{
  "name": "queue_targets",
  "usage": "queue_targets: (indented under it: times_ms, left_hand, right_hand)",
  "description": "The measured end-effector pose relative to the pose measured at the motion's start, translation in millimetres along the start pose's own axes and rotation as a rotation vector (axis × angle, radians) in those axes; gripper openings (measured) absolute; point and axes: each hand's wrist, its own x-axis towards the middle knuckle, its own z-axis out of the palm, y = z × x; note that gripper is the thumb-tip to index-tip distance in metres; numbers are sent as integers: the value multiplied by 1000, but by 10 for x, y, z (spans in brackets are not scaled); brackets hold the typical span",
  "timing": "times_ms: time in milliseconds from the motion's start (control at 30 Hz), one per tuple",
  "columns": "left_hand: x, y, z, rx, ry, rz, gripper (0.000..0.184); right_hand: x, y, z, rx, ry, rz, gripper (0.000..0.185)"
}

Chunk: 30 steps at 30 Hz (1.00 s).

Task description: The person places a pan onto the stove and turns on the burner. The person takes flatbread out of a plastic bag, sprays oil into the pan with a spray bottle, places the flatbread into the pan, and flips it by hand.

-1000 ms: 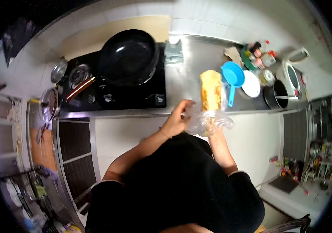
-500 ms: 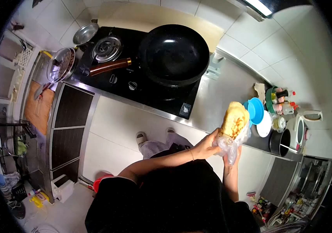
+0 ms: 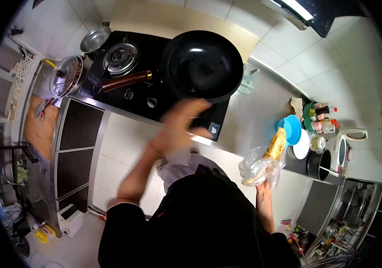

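Observation:
A browned flatbread [image 3: 275,145] sticks up out of a crumpled clear plastic bag [image 3: 255,167], near the counter's front edge. My right hand [image 3: 263,186] grips the bag from below, its fingers partly hidden behind the plastic. Away from the bread, my left hand [image 3: 183,125] is blurred by motion, with its fingers spread and nothing in them. It is over the front edge of the black stove, just below the wok [image 3: 202,64]. The wok's wooden handle [image 3: 127,81] points left.
Right of the stove are a blue ladle [image 3: 293,129], a white plate [image 3: 301,145], a black pot [image 3: 318,164] and bottles in a green basket [image 3: 307,117]. At left are a glass-lidded pan [image 3: 65,77], a small metal pan [image 3: 95,39] and a wooden board [image 3: 41,127].
My left hand has let go of the bag and moved left to the stove's edge. In my right hand, the bread has turned and now shows a narrower side.

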Motion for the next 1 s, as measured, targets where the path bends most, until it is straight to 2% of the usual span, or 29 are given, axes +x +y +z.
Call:
queue_targets:
  times_ms: [33, 67, 133, 167, 267, 367, 467, 633, 733, 1000]
  left_hand:
    - [13, -192, -291, 269, 246, 107, 59]
    - [52, -205, -643, 516, 340, 93, 57]
    - [108, -473, -1130, 947, 255, -17, 62]
    - [125, -572, -1255, 1103, 117, -209, 62]
    - [183, -919, -1416, 1026, -170, -453, 35]
    - [251, -865, -1478, 1070, -189, -344, 21]
    - [396, -582, -1615, 1235, -245, -294, 17]
    - [705, -93, -1764, 1303, -311, -271, 17]
    - [758, -126, -1830, 1306, -360, -298, 21]
    - [635, -111, -1770, 1303, -358, -356, 19]
  right_hand:
    - [6, 40, 17, 30, 1, 12, 37]
    - [1, 76, 45, 44, 3, 16, 37]
    - [-19, 145, 80, 84, 1, 31, 37]
    - [-49, 177, 97, 105, -3, 36, 37]
    - [-72, 296, 146, 158, -12, 50, 36]
    - [-129, 406, 172, 212, -9, 54, 35]
    - [-200, 472, 172, 242, -2, 54, 35]
    - [-297, 541, 179, 289, 8, 52, 34]
    - [-339, 605, 190, 314, 8, 48, 33]
    - [-466, 684, 213, 350, 18, 18, 32]
